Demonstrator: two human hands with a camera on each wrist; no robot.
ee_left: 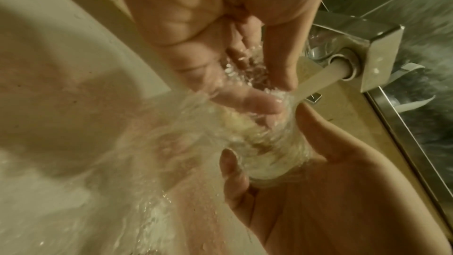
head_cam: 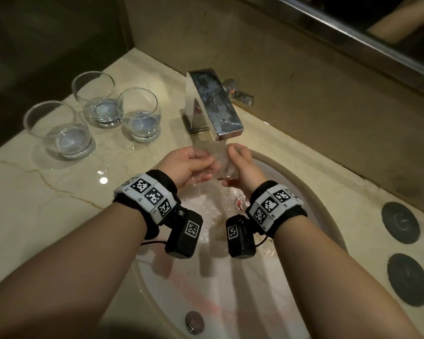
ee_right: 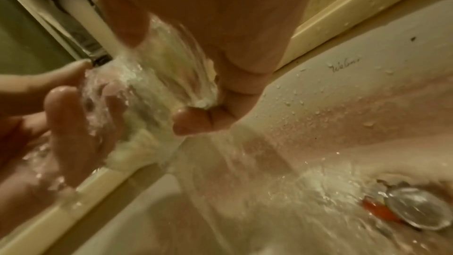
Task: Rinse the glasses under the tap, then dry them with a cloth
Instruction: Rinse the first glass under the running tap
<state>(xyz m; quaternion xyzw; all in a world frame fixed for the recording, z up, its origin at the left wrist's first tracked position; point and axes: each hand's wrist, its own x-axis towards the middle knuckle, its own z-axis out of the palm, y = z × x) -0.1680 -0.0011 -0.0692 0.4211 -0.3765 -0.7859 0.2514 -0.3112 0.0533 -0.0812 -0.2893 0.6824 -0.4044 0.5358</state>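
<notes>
Your right hand wrapped the glass from the right, thumb and curled fingers closed round its wall. Your left hand met it from the left, and in the left wrist view its fingers reached into the glass's mouth, thumb outside, so that grip pinched the rim. The glass sat between both grips, tilted, its long axis running roughly from one hand to the other, mouth toward the left hand and base toward the right palm. Both hands were equally near; the right carried it. It hung over the sink, directly under the tap, the stream striking near the rim. Farther left, three glasses stood upright on the desk, apparently each with a little water. No cloth showed.
</notes>
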